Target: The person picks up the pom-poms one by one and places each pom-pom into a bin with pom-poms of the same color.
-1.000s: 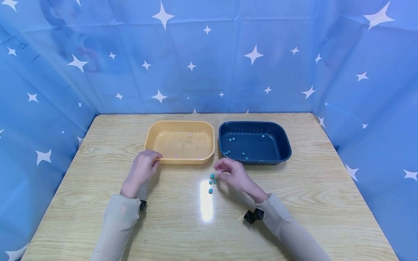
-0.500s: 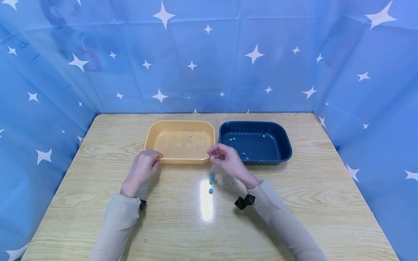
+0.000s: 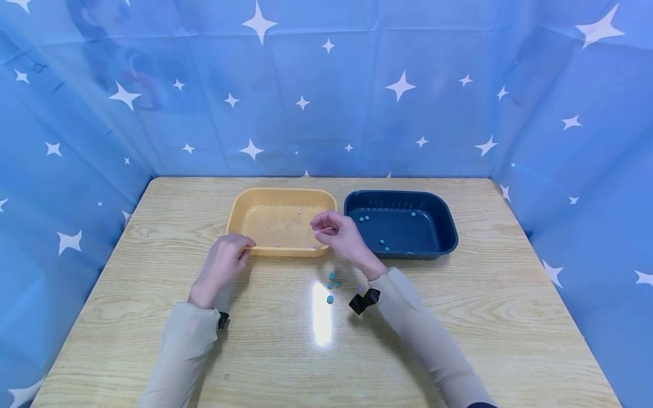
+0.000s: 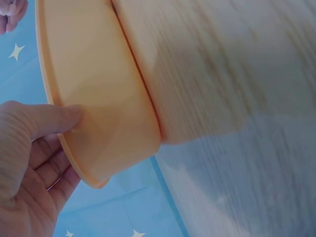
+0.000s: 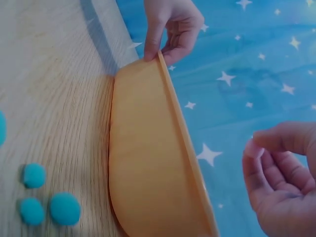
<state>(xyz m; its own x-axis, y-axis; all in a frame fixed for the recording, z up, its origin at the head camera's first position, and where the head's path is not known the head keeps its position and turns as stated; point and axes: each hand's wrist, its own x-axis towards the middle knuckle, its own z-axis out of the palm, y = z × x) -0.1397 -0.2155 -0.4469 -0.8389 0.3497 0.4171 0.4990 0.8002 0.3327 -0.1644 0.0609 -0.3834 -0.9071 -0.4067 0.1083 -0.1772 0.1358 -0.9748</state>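
My left hand grips the near left rim of a yellow plastic tub, thumb outside and fingers behind the rim, as the left wrist view shows. Over the front right part of this tub, my right hand pinches a small pink ball between thumb and forefinger. Inside the tub lie a few tiny pink balls. Several teal balls sit on the table in front of the tubs. Partly by the right sleeve, another pink ball lies on the wood.
A navy tub stands right of the yellow one, with several small teal balls in it. Both tubs rest on a wood-grain table. Behind and at the sides hangs a blue star-patterned cloth.
My right hand has moved left and away from me, from in front of the navy tub to above the yellow tub, carrying the pink ball. My left hand has stayed at the rim.
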